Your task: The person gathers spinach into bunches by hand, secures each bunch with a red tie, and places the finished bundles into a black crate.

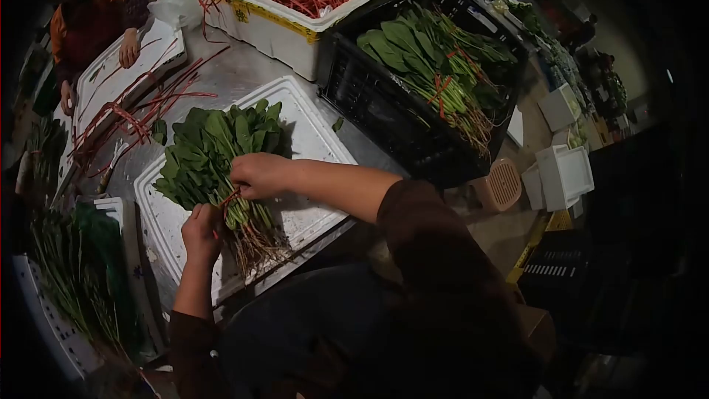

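A bunch of spinach point(214, 140) with leafy tops and brown roots lies on a white foam lid point(314, 133). Around its stems runs a red tie strip point(232, 196), pinched at either side by my two hands. My right hand point(258, 176) is closed over the stems on the upper side, fingers curled on the strip. Lower and to the left, my left hand point(201, 233) is closed too, with a bit of red showing at its fingers. The roots hang toward me, near the lid's front edge. Whether the strip is knotted is hidden by my fingers.
A black crate point(369, 122) at the right holds spinach tied with red strips. Behind stands a foam box point(284, 52) full of red strips. Loose red strips point(140, 114) lie at left, near another person's hand point(129, 48). Long green vegetables point(63, 266) lie at lower left.
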A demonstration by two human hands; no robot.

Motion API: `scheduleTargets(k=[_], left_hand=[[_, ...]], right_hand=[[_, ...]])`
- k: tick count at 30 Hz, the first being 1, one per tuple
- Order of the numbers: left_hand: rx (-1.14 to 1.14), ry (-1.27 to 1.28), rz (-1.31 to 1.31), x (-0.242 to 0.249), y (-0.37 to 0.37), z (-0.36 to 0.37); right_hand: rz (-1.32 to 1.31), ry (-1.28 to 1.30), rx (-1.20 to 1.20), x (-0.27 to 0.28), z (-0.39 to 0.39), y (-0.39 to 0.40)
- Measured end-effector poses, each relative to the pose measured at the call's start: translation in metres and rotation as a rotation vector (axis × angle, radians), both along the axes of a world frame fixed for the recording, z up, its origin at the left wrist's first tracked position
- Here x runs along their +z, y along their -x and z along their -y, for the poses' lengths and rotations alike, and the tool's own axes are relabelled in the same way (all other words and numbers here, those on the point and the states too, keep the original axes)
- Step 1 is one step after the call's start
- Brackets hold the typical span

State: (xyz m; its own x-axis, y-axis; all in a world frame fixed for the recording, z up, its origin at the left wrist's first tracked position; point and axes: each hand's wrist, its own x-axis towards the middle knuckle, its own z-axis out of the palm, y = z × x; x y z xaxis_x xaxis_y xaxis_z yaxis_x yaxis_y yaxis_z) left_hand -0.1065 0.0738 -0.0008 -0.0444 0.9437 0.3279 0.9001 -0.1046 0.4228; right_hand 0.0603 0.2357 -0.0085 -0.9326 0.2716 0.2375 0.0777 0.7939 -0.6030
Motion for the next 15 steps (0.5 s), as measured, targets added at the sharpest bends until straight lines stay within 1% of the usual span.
scheduleTargets(k=[1, 2, 3, 4, 5, 6, 7, 8, 9, 10, 11, 12, 14, 15], left_hand=[[0.037, 0.020, 0.021, -0.007, 0.001, 0.000], [0.096, -0.047, 0.110, -0.014, -0.002, 0.001], [0.092, -0.044, 0.108, -0.016, -0.003, 0.006], [0.207, 0.058, 0.312, -0.017, -0.003, 0.010], [0.319, 0.155, 0.515, -0.018, -0.001, 0.013], [0.414, 0.361, 0.531, -0.027, 0.014, 0.020], [0.454, 0.421, 0.675, -0.041, 0.026, 0.024], [0.486, 0.480, 0.823, -0.056, 0.031, 0.027], [0.558, 0.470, 0.953, -0.064, 0.029, 0.027], [0.498, 0.511, 1.067, -0.052, 0.020, 0.021], [0.435, 0.549, 1.180, -0.032, 0.009, 0.016], [0.346, 0.552, 1.195, -0.018, 0.002, 0.010], [0.459, 0.599, 1.275, -0.022, 0.004, 0.005], [0.502, 0.727, 1.206, -0.031, 0.017, 0.002]], right_hand=[[-0.007, -0.006, -0.005, 0.001, 0.002, -0.002], [-0.024, -0.036, -0.108, -0.001, 0.012, -0.005], [-0.040, -0.061, -0.213, -0.002, 0.019, -0.010], [0.043, 0.023, -0.275, 0.010, 0.022, -0.019], [0.039, 0.019, -0.283, 0.016, 0.026, -0.027], [0.239, 0.181, -0.381, 0.022, 0.030, -0.033], [0.438, 0.342, -0.479, 0.024, 0.035, -0.038], [0.397, 0.385, -0.517, 0.002, 0.038, -0.039], [0.328, 0.416, -0.543, -0.018, 0.042, -0.036], [0.258, 0.438, -0.568, -0.029, 0.045, -0.034], [0.151, 0.605, -0.582, -0.028, 0.048, -0.033], [0.041, 0.776, -0.586, -0.026, 0.051, -0.031], [0.368, 1.320, -0.507, -0.028, 0.040, -0.023], [0.301, 1.350, -0.552, -0.046, 0.040, -0.010]])
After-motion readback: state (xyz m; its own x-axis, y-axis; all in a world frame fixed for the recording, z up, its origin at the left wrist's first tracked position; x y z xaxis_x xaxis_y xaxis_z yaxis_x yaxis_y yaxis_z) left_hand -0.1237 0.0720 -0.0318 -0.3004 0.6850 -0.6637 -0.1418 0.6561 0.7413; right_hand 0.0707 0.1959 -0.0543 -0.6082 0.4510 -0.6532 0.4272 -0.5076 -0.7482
